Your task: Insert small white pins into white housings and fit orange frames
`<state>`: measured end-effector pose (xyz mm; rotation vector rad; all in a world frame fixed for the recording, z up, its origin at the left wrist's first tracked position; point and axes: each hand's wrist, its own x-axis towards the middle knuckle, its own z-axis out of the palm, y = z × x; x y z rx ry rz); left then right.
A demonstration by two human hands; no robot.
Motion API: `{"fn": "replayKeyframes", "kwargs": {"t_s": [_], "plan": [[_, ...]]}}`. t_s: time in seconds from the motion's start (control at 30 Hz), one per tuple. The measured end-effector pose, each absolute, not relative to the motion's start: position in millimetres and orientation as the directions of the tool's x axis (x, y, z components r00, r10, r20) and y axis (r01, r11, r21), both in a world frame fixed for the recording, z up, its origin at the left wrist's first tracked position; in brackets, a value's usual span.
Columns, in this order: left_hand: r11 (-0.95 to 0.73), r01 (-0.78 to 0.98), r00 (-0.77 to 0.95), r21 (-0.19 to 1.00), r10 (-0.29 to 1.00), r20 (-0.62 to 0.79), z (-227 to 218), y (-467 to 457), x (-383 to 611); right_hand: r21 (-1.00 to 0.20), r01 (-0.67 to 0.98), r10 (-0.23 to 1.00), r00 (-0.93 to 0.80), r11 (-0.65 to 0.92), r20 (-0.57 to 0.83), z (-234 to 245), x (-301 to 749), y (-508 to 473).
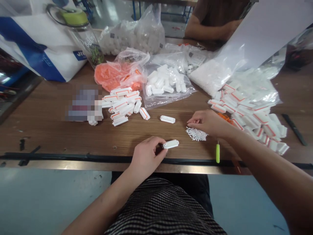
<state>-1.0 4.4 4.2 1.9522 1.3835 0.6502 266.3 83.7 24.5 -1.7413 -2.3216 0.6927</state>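
Observation:
My left hand (148, 151), near the table's front edge, pinches one end of a white connector housing (171, 144). Rows of small holes show on its upward face. Over a small heap of tiny white plugs (196, 134) is my right hand (204, 122), thumb and forefinger pressed together. Whatever is between those fingertips is too small to make out. A single white housing (167, 119) lies apart, between the hands and farther back. Below the right forearm lies a tool with a yellow-green handle (217, 153).
White housings with orange strips form piles at left (121, 106) and right (254, 114). Behind are an orange bag (107, 75), a clear bag of white parts (166, 81) and a bottle (85, 39). A black blade-like tool (294, 129) lies far right. Another person's arm (210, 31) rests opposite.

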Motion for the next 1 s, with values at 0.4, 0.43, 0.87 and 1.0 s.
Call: {"fn": "replayKeyframes", "kwargs": {"t_s": [0.4,0.43,0.87,1.0], "plan": [[-0.244,0.615,0.326,0.75,0.945,0.04,2,3,-1,-0.579,0.779,0.951,-0.308,0.238,-0.023,41,229,49],[-0.245,0.612,0.325,0.752,0.945,0.043,2,3,-1,-0.64,0.724,0.94,-0.34,0.258,-0.005,43,220,43],[-0.277,0.602,0.328,0.749,0.941,0.084,-1,3,0,-0.424,0.69,0.803,-0.562,0.587,0.199,25,188,16],[-0.281,0.6,0.321,0.749,0.942,0.097,-2,3,-1,-0.219,0.699,0.73,-0.622,0.68,0.283,26,182,6]]}}
